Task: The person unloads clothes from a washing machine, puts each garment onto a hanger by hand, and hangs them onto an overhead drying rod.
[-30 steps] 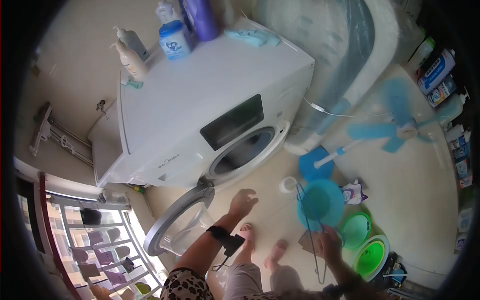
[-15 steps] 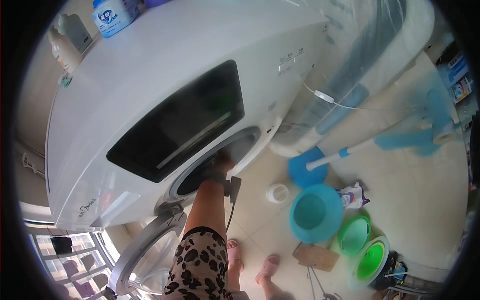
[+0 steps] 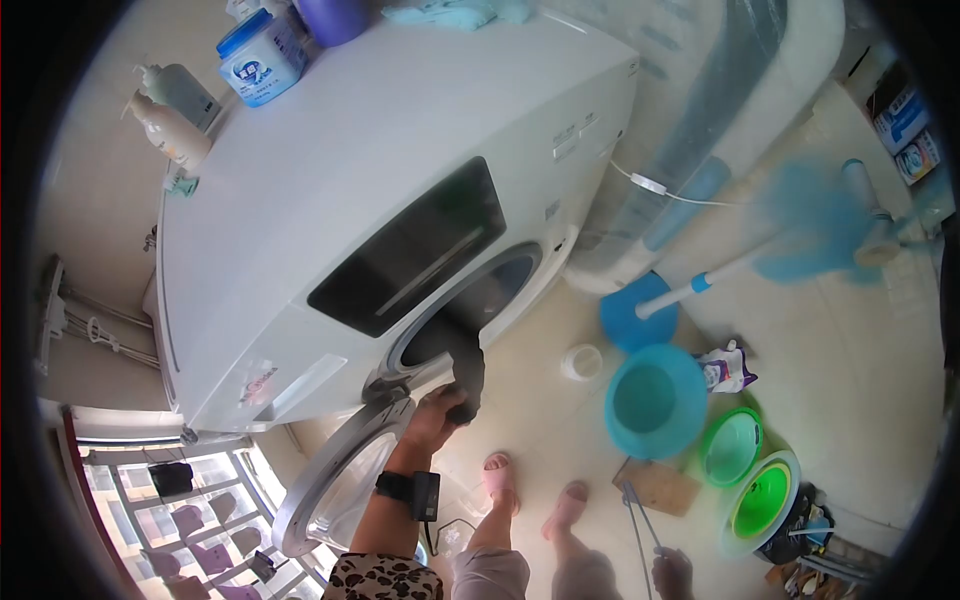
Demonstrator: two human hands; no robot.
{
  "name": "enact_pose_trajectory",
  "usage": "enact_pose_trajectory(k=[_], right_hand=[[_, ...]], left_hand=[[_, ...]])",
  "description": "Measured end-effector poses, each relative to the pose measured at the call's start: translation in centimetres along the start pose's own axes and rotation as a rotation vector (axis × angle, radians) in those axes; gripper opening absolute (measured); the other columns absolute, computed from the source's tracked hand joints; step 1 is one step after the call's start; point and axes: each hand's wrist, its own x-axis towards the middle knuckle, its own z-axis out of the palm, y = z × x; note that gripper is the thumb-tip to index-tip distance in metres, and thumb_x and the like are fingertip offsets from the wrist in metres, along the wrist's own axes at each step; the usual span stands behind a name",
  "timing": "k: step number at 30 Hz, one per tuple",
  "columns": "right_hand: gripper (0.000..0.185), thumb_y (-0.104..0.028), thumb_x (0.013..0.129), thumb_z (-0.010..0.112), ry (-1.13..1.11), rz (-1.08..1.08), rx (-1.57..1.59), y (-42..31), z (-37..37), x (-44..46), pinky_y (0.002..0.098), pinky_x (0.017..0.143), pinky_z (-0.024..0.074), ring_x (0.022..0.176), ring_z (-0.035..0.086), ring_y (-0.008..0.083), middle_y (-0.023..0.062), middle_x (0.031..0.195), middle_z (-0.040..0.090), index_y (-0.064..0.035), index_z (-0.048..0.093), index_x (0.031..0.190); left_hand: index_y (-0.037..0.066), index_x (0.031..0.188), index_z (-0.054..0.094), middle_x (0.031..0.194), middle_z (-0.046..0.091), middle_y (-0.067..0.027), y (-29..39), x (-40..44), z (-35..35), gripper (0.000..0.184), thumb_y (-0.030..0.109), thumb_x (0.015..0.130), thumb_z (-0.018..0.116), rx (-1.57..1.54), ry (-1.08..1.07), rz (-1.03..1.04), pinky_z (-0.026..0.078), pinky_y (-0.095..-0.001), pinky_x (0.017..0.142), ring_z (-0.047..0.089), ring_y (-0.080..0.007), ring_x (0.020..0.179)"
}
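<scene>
My left hand (image 3: 437,415), with a black device strapped at the wrist, grips a dark piece of cloth (image 3: 468,365). The cloth stretches from my fist up into the round opening of a white front-loading washing machine (image 3: 400,130); its upper end is lost in the dark drum. Just beside my forearm, the machine's round door (image 3: 310,505) hangs open. Low on the right, my right hand (image 3: 672,574) is closed around a thin grey-blue clothes hanger (image 3: 640,520), partly cut off by the frame's bottom edge.
On the machine top stand a blue-white tub (image 3: 262,70) and pump bottles (image 3: 170,130). The floor holds a blue basin (image 3: 680,400), green basins (image 3: 733,446), a white cup (image 3: 581,363), a brown board (image 3: 657,487) and a blue-headed broom (image 3: 640,315). A window is at lower left.
My left hand has come out of the drum, drawing the dark cloth down with it. The right hand and hanger have risen further into view. The whole view has shifted.
</scene>
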Motion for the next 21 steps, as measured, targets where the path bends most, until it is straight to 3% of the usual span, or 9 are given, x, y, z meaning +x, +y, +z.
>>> enact_pose_trajectory(k=[3, 7, 8, 12, 15, 18, 21], right_hand=[[0.017, -0.006, 0.084, 0.051, 0.043, 0.235, 0.297, 0.7, 0.3, 0.6, 0.0242, 0.033, 0.0327, 0.037, 0.040, 0.0094, 0.0007, 0.054, 0.046, -0.0042, 0.058, 0.099], [0.016, -0.006, 0.085, 0.052, 0.042, 0.036, 0.177, -1.2, -0.9, -1.1, 0.0241, 0.035, 0.0348, 0.039, 0.043, 0.0097, 0.0022, 0.057, 0.048, -0.0034, 0.057, 0.099], [0.024, -0.013, 0.087, 0.049, 0.038, 0.050, 0.189, -2.0, -1.2, -1.6, 0.0231, 0.043, 0.0358, 0.045, 0.044, 0.0060, 0.0005, 0.054, 0.049, 0.0031, 0.057, 0.104], [0.025, -0.013, 0.087, 0.050, 0.059, -0.080, 0.164, -2.6, -1.6, -2.6, 0.0226, 0.043, 0.0357, 0.046, 0.044, 0.0056, 0.0011, 0.055, 0.049, 0.0031, 0.058, 0.104], [0.024, -0.012, 0.088, 0.050, 0.075, -0.093, 0.224, -2.5, -1.7, -3.2, 0.0223, 0.043, 0.0361, 0.046, 0.045, 0.0057, 0.0008, 0.055, 0.049, 0.0031, 0.057, 0.105], [0.025, -0.012, 0.089, 0.049, 0.145, -0.211, 0.014, -5.3, -2.3, -4.5, 0.0234, 0.043, 0.0383, 0.046, 0.047, 0.0068, 0.0018, 0.058, 0.052, 0.0020, 0.057, 0.107], [0.026, -0.013, 0.090, 0.047, 0.132, -0.199, 0.222, -7.0, -2.6, -5.5, 0.0252, 0.044, 0.0414, 0.046, 0.049, 0.0088, 0.0038, 0.062, 0.056, 0.0008, 0.056, 0.110]], left_hand=[[-0.001, 0.107, 0.056, 0.103, 0.061, -0.0098, 2.3, -2.3, 0.8, 0.025, 0.010, 0.085, 0.051, 0.097, 0.086, 0.158, 0.047, -0.0327, 0.083, 0.058, -0.0194, 0.094], [-0.003, 0.113, 0.053, 0.111, 0.058, -0.0121, 7.1, -7.2, 4.4, 0.038, 0.011, 0.078, 0.051, -0.184, -0.148, 0.307, 0.044, -0.0378, 0.093, 0.055, -0.0240, 0.103], [-0.003, 0.115, 0.052, 0.112, 0.058, -0.0125, 7.9, -8.6, 5.4, 0.041, 0.012, 0.077, 0.051, -0.242, -0.205, 0.342, 0.043, -0.0389, 0.094, 0.055, -0.0250, 0.104], [-0.004, 0.120, 0.050, 0.121, 0.055, -0.0144, 7.7, -9.4, 4.3, 0.047, 0.011, 0.075, 0.052, -0.497, -0.248, 0.310, 0.037, -0.0403, 0.101, 0.051, -0.0295, 0.112], [-0.003, 0.118, 0.051, 0.122, 0.055, -0.0153, 8.4, -12.5, 6.0, 0.046, 0.011, 0.075, 0.053, -0.551, -0.295, 0.369, 0.035, -0.0428, 0.103, 0.050, -0.0308, 0.115], [-0.001, 0.117, 0.053, 0.122, 0.055, -0.0168, 9.1, -17.0, 7.5, 0.045, 0.012, 0.074, 0.053, -0.595, -0.350, 0.429, 0.034, -0.0462, 0.104, 0.049, -0.0322, 0.117], [0.000, 0.117, 0.054, 0.120, 0.056, -0.0190, 11.4, -21.7, 7.4, 0.045, 0.014, 0.074, 0.052, -0.518, -0.532, 0.541, 0.036, -0.0511, 0.102, 0.050, -0.0351, 0.116]])
